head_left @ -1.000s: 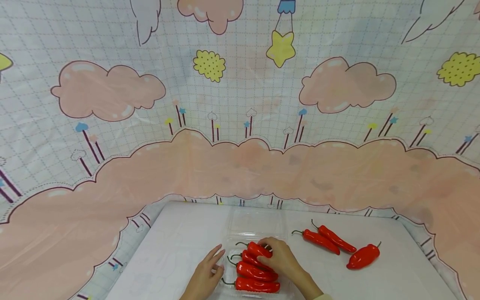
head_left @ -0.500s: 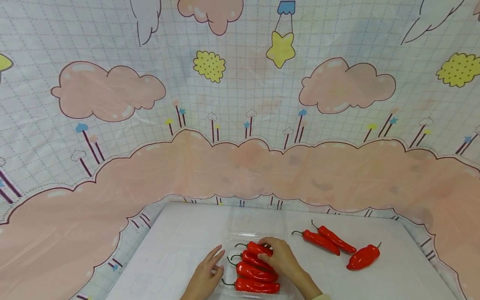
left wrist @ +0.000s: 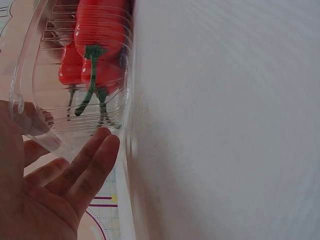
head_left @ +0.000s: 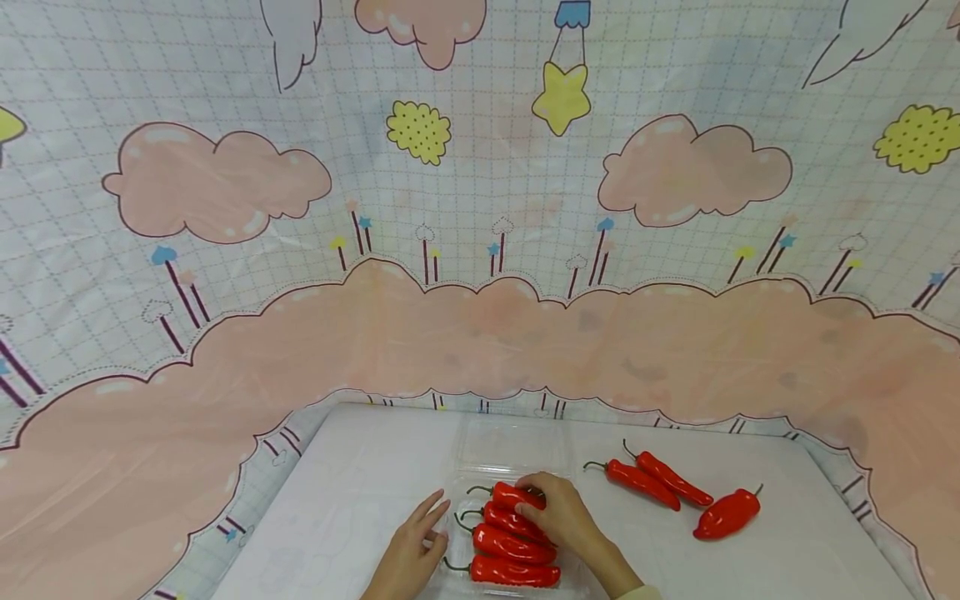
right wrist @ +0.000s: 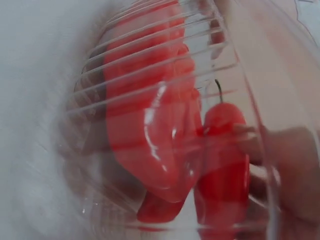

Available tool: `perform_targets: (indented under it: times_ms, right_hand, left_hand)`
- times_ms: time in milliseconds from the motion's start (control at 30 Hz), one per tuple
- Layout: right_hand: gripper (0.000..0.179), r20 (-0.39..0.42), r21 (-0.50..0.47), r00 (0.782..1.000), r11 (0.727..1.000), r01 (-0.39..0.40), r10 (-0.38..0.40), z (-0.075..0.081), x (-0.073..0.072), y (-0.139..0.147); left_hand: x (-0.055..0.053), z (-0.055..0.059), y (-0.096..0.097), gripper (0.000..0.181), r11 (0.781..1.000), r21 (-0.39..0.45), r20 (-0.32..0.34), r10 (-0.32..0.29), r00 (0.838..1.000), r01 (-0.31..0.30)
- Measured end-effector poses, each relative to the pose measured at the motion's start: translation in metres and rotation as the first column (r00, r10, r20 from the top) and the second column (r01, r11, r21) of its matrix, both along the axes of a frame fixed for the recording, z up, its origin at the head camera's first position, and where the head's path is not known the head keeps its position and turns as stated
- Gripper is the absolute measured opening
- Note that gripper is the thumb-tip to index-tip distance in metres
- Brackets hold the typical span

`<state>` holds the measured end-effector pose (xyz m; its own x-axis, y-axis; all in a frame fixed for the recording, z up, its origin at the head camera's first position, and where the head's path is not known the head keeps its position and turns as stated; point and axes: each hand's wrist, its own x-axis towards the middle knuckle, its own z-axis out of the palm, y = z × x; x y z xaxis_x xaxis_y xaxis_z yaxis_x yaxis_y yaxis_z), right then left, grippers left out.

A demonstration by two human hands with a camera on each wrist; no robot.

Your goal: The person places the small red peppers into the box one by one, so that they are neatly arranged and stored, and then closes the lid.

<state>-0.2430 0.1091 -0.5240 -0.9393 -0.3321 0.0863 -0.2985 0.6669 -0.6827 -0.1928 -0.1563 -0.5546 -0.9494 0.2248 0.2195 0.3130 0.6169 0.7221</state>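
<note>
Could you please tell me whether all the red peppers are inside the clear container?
No, three red peppers lie on the white table to the right of the clear container.

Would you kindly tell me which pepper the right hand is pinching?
It is the farthest red pepper in the clear container, nearest the open lid; the right hand pinches it, while the other three peppers lie nearer the person.

White tabletop (head_left: 352, 475) at 6 o'clock, pale grid-patterned backdrop (head_left: 480, 192) at 12 o'clock, printed pink clouds (head_left: 217, 187) at 10 and 2 o'clock
</note>
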Motion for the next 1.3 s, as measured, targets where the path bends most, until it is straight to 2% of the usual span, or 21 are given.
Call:
perform_targets:
  times_ms: [267,567,800,1067,1300]
  right_hand:
    - [0.030,-0.079,0.047,0.996,0.998,0.051,-0.047,0.0006,0.0010,0.0014]
    - [0.028,-0.099,0.030,0.994,0.998,0.049,-0.045,-0.0021,0.0000,0.0028]
    - [0.027,-0.137,0.060,0.990,0.998,0.032,-0.024,-0.0033,-0.0011,0.0020]
    - [0.030,-0.091,0.086,0.996,0.996,0.034,-0.026,-0.0016,-0.0011,0.0012]
    - [0.031,-0.058,0.061,0.998,0.998,0.025,-0.021,0.0053,0.0017,0.0026]
  left_hand:
    - [-0.0001,0.0003,0.0004,0.043,1.000,0.002,-0.009,-0.005,1.000,0.005]
    - [0.0001,0.0009,0.0009,0.043,1.000,0.006,-0.008,-0.003,1.000,0.003]
    - [-0.0003,0.0001,0.0008,0.042,1.000,0.004,-0.016,-0.004,1.000,0.004]
    - [0.0000,0.0006,0.0008,0.042,1.000,-0.002,-0.025,-0.001,1.000,0.001]
    - [0.0001,0.0001,0.0003,0.042,1.000,-0.003,-0.032,0.000,0.999,0.000]
